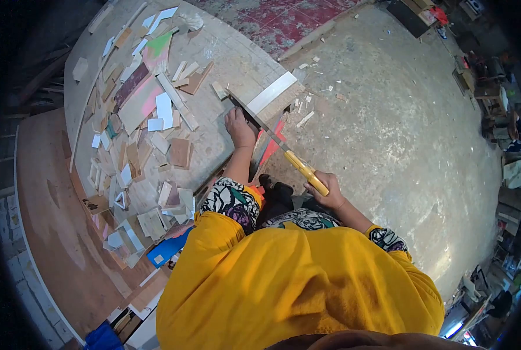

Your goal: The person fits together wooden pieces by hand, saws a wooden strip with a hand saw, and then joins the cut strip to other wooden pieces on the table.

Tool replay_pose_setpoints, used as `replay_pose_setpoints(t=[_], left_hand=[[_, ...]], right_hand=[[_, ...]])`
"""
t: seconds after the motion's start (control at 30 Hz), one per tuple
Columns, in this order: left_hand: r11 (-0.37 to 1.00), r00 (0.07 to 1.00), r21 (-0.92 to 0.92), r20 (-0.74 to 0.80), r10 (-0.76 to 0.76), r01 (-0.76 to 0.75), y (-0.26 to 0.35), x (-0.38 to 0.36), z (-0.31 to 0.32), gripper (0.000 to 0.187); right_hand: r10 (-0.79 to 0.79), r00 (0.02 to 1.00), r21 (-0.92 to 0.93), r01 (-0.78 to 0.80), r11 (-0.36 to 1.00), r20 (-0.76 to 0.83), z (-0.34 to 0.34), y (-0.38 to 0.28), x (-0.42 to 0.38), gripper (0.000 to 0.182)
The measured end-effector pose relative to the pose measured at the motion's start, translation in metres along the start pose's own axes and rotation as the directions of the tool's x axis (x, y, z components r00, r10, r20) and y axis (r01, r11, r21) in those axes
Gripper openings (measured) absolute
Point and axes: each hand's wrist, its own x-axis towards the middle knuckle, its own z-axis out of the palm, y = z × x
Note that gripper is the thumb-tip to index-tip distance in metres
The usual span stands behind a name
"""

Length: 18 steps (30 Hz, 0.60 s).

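Observation:
My right hand (328, 191) is wrapped round the yellow handle of a long-bladed knife (264, 126). Its narrow, straight blade slants up and left over the table edge, with the tip beside a small pale wood block (219, 90). My left hand (240, 127) rests at the table edge, close below the blade, fingers curled in; whatever they hold is hidden. A white-faced wood strip (272, 92) lies along the table's corner, just beyond the blade.
Wood offcuts (180, 153) of many shapes cover the left of the worktable (225, 44). A blue box (168, 249) sits at the near side. Wood chips (305, 119) litter the concrete floor (389, 134) on the right. Below the table edge hangs something red (270, 146).

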Motion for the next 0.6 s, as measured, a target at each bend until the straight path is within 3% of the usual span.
replay_pose_setpoints(t=[0.6], left_hand=[[0.996, 1.0, 0.086, 0.016, -0.017, 0.015, -0.008, 0.0, 0.011, 0.024]], right_hand=[[-0.065, 0.998, -0.061, 0.064, 0.996, -0.023, 0.011, -0.004, -0.002, 0.015]])
